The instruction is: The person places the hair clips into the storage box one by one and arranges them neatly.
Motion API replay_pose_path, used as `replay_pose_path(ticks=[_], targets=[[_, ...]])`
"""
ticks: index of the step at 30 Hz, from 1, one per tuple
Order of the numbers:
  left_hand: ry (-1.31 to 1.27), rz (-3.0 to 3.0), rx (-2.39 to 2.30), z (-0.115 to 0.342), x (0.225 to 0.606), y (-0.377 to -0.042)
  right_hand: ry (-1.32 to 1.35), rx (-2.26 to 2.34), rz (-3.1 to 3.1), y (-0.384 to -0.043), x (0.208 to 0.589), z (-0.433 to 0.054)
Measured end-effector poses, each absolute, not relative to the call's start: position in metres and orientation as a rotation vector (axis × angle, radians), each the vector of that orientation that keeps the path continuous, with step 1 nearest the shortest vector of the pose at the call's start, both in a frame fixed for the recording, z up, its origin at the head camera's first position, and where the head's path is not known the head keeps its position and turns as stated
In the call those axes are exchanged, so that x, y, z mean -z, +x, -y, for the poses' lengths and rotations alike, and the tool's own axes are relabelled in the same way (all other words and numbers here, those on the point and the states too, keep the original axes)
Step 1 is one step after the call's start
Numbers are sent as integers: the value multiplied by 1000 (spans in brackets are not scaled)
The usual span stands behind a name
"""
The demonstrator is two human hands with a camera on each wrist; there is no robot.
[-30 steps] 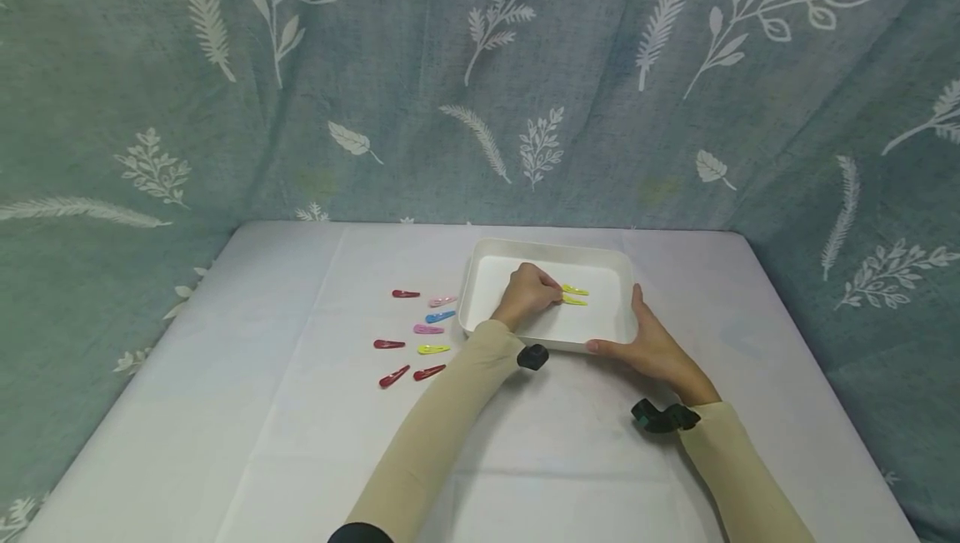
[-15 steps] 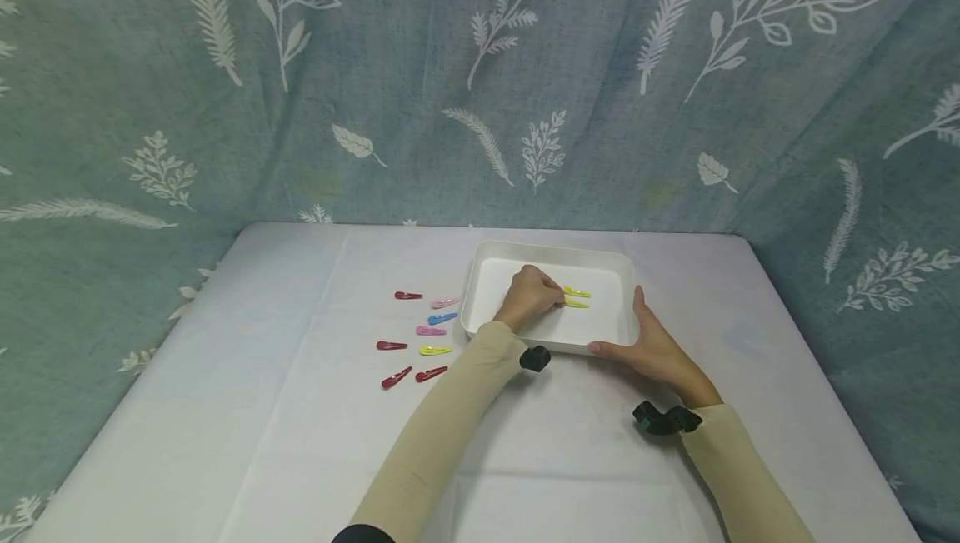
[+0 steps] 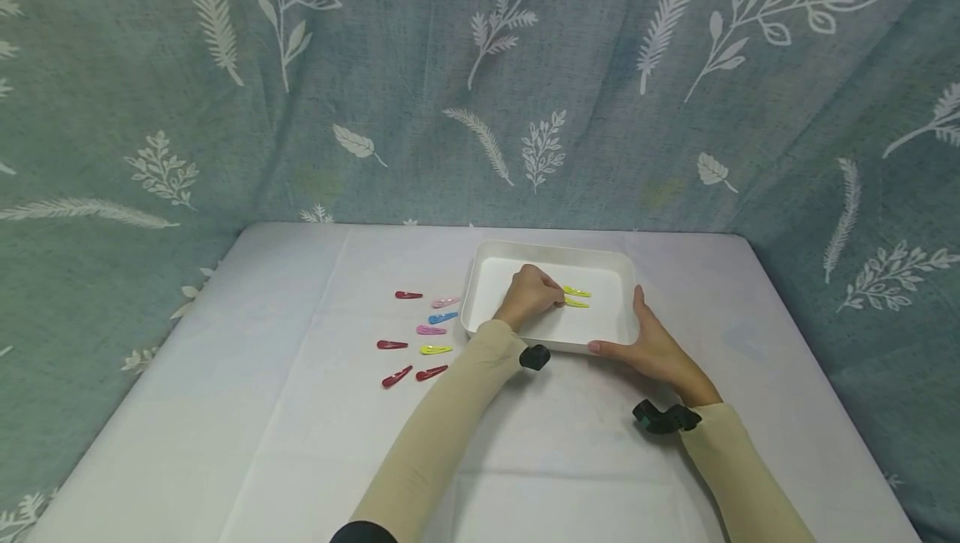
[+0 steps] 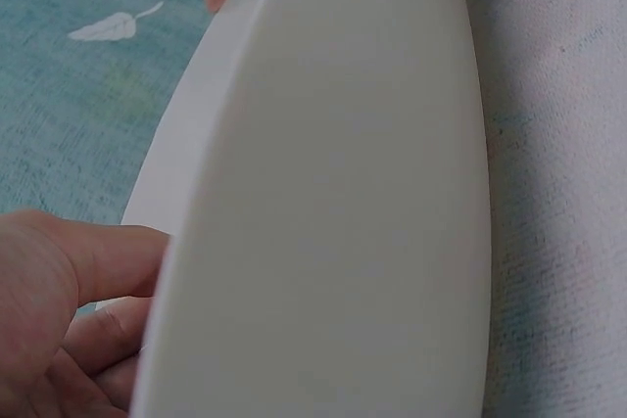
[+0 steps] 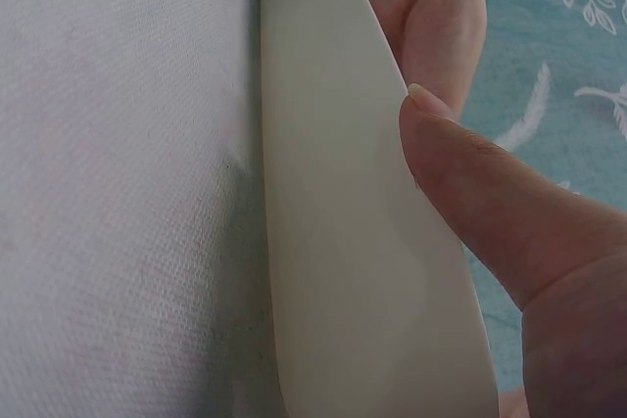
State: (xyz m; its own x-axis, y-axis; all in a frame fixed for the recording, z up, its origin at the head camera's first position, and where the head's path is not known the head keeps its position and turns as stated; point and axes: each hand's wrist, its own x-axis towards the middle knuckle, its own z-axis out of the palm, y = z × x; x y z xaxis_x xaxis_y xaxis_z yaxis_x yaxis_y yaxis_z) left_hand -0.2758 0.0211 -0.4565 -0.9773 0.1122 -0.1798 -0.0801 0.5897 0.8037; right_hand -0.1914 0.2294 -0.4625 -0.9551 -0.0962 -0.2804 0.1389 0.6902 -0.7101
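Note:
In the head view, a shallow white tray [image 3: 555, 252] stands toward the back of the table. Inside it lie two yellow snap hair clips, an upper one [image 3: 577, 291] and a lower one [image 3: 577, 304], nearly parallel. My left hand [image 3: 529, 297] reaches over the tray's front wall and pinches the lower clip's left end. With thumb and fingers spread round the front right corner, my right hand [image 3: 656, 349] holds the tray. The right wrist view shows its thumb [image 5: 500, 193] against the tray wall [image 5: 338, 203]. The left wrist view has the tray wall hiding my left fingertips.
Left of the tray lie more snap clips: several dark red ones [image 3: 392, 345], a blue one [image 3: 442, 318], a yellow one [image 3: 436, 350] and two pink ones, including a brighter one [image 3: 431, 330]. A leaf-patterned curtain [image 3: 420, 168] hangs behind the white-covered table [image 3: 300, 443].

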Motion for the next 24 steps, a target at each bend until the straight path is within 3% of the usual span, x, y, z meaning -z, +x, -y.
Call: replay_pose_path(ticks=[24], targets=[[52, -2586, -1392, -9, 445, -279, 27, 1146, -2606, -194, 465, -230]])
